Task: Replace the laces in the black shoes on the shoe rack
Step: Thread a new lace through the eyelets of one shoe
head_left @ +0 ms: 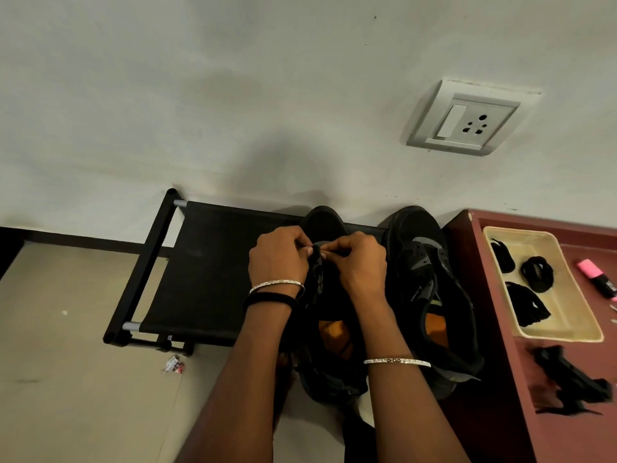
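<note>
Two black shoes stand side by side on the black shoe rack (207, 262), toes toward the wall. My left hand (280, 259) and my right hand (357, 262) meet over the front of the left shoe (322, 225), fingers curled and pinching a black lace at its upper eyelets. The lace itself is mostly hidden by my fingers. The right shoe (424, 279) stands untouched, its tongue open and an orange insole showing. Bundles of black laces (537, 272) lie in a cream tray (567, 332) on the right.
A maroon cabinet top (521, 379) right of the rack carries the tray, a loose pile of black laces (567, 382) and a pink highlighter (597, 279). A wall socket (467, 118) sits above. A crumpled wrapper (173, 364) lies on the floor by the rack's leg.
</note>
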